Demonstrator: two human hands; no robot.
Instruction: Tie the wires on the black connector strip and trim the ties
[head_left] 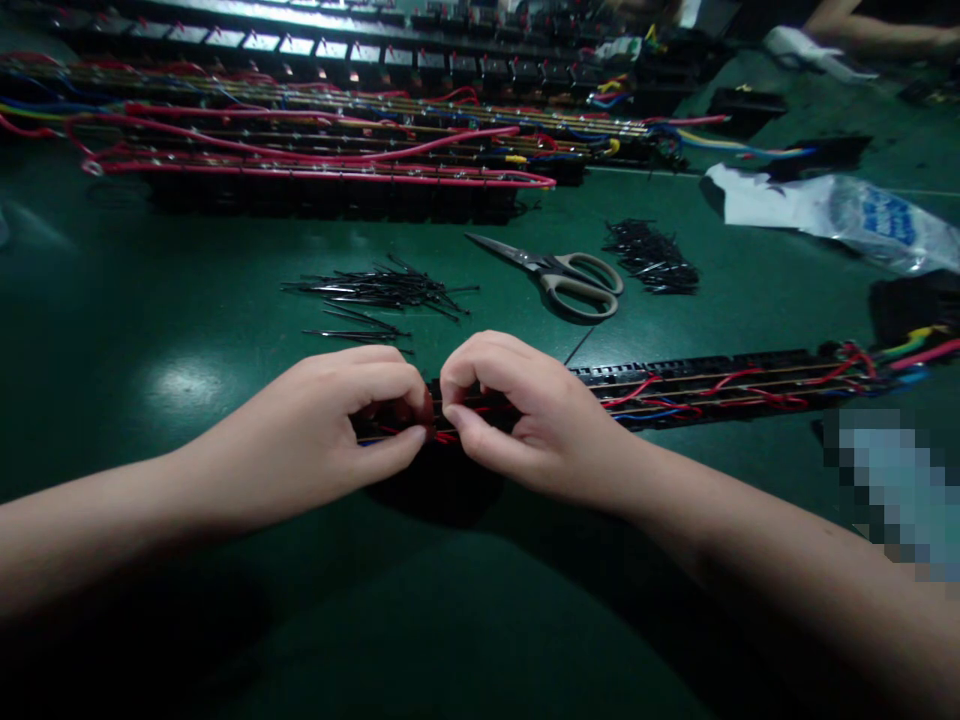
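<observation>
My left hand [341, 420] and my right hand [517, 410] meet in the middle of the green table, both closed in a pinch. Between the fingertips are red wires [457, 412] at the left end of a long black strip of components [720, 385]. That strip runs off to the right, threaded with red, blue and yellow wires. Its left end is hidden under my fingers. Just beyond my hands lie loose black cable ties [382, 290].
Grey-handled scissors [562, 280] lie behind my right hand, with a second heap of black ties [651, 260] beside them. Finished wired strips [315, 150] fill the back of the table. A plastic bag [847, 215] lies at right. Another person's arm [870, 30] shows top right.
</observation>
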